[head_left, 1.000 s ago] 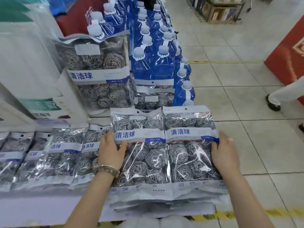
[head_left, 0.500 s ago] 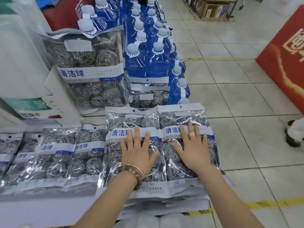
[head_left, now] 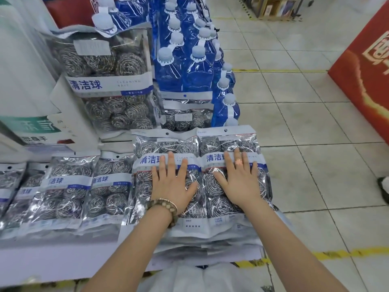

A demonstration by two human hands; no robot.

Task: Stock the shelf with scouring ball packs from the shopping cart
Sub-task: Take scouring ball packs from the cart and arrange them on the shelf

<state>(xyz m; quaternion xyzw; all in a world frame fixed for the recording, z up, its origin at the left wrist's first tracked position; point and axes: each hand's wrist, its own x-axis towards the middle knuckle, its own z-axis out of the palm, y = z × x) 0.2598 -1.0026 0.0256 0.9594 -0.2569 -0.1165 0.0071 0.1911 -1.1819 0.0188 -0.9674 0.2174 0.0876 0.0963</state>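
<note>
1. Both grips lie flat and fully open, holding nothing: left hand (head_left: 171, 186) presses the left scouring ball pack (head_left: 164, 175), right hand (head_left: 240, 182) the right pack (head_left: 231, 175).
2. Step, as I judge it: settling two stacks on the shelf (head_left: 52, 260).
3. Next: lift away, fetch more from the cart, which is unseen.

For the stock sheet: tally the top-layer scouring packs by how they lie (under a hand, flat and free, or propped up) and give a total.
Packs under the left hand and right hand: 2
Flat, free: 4
Propped up: 2
Total: 8
</note>
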